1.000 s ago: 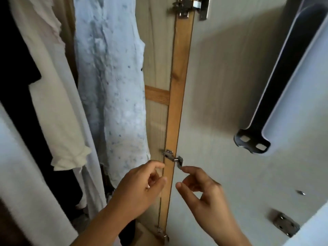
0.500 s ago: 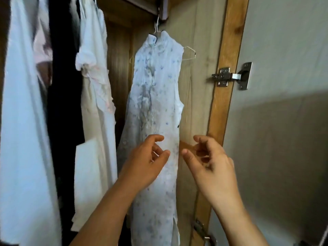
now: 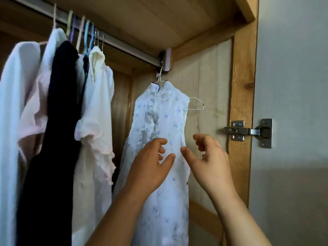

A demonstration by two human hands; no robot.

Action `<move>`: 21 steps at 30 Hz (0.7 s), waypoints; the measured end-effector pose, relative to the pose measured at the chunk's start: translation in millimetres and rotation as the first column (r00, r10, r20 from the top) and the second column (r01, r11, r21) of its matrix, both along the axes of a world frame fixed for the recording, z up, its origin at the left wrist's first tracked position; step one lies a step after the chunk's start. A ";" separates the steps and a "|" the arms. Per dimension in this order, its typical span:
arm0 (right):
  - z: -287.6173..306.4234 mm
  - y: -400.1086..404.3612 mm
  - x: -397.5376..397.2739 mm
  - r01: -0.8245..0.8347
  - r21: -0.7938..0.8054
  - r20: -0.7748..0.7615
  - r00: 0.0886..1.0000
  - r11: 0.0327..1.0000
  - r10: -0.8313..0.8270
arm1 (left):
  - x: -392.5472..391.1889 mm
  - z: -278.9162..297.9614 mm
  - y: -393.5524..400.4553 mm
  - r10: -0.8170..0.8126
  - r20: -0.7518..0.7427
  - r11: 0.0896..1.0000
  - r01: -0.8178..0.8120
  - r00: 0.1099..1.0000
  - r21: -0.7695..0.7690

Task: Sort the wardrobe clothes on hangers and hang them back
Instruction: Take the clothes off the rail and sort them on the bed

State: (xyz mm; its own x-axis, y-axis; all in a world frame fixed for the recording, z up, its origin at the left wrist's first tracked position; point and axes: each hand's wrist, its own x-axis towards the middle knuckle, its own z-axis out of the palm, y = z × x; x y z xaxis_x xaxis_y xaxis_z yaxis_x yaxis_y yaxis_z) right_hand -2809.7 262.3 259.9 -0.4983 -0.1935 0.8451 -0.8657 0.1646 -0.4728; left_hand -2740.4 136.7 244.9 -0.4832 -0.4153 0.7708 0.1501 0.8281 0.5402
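A sleeveless white dress with small blue flowers point(image 3: 165, 112) hangs on a thin wire hanger point(image 3: 196, 104) at the right end of the wardrobe rail point(image 3: 124, 48). My left hand point(image 3: 150, 167) is raised in front of the dress at waist height, fingers loosely curled and apart, holding nothing. My right hand point(image 3: 207, 160) is level with it just right of the dress edge, also loosely curled and empty. Further left on the rail hang a cream blouse point(image 3: 96, 121), a black garment point(image 3: 58, 121), a pale pink top point(image 3: 33, 110) and a white garment point(image 3: 10, 121).
The wooden wardrobe side frame point(image 3: 243, 86) stands right of the dress, with a metal hinge point(image 3: 248, 132) joining it to the open grey door point(image 3: 292, 121). Several coloured hanger hooks point(image 3: 85, 32) crowd the rail at the left. A gap separates the cream blouse from the dress.
The view has swung upward from the lower hinge to the rail and the top of the dress. Both hands have risen with it, staying close together and empty.
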 end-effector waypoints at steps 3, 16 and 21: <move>31.4 -19.5 -24.9 0.101 0.044 -0.067 0.993 0.994 -0.098 | -11.9 14.7 -21.2 -0.034 -0.044 0.999 0.033 0.998 -0.012; 138.1 -80.9 -67.1 0.491 0.219 -0.229 0.866 0.843 -0.445 | -57.4 55.0 -85.5 -0.058 -0.178 0.996 0.045 0.982 -0.074; 143.7 -93.1 -77.1 0.615 0.181 -0.268 0.782 0.768 -0.563 | -65.7 52.2 -103.6 -0.071 -0.208 0.994 0.051 0.976 -0.098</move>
State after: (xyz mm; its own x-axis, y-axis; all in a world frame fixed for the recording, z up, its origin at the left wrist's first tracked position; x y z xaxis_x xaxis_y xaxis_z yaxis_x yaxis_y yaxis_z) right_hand -2886.8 169.2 403.6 -0.4205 -0.1268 0.8984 -0.6248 0.7585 -0.1853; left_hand -2806.1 33.1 297.1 -0.3279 -0.3129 0.8914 0.3043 0.8583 0.4132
